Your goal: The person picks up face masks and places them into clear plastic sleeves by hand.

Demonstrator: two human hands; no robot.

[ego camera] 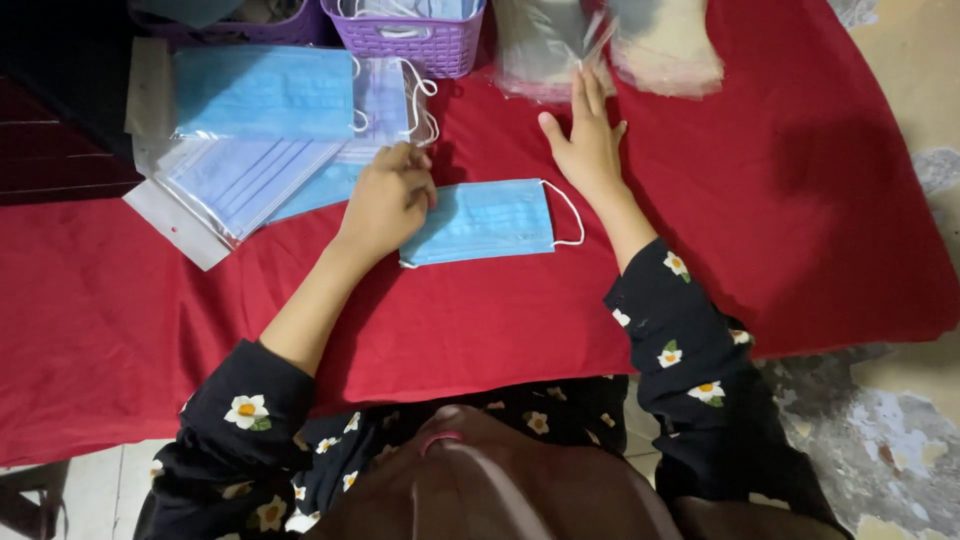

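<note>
Purple basket (pixel 415 40) (masks inside) — left hand (pixel 388 200) pins blue mask (pixel 485 220).

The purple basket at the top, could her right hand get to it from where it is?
Probably yes: the right hand lies flat on the red cloth close to the purple basket, with only clear bags beside it.

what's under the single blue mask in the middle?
The blue mask lies flat on the red cloth. The left hand covers its left end; anything beneath is hidden.
</note>
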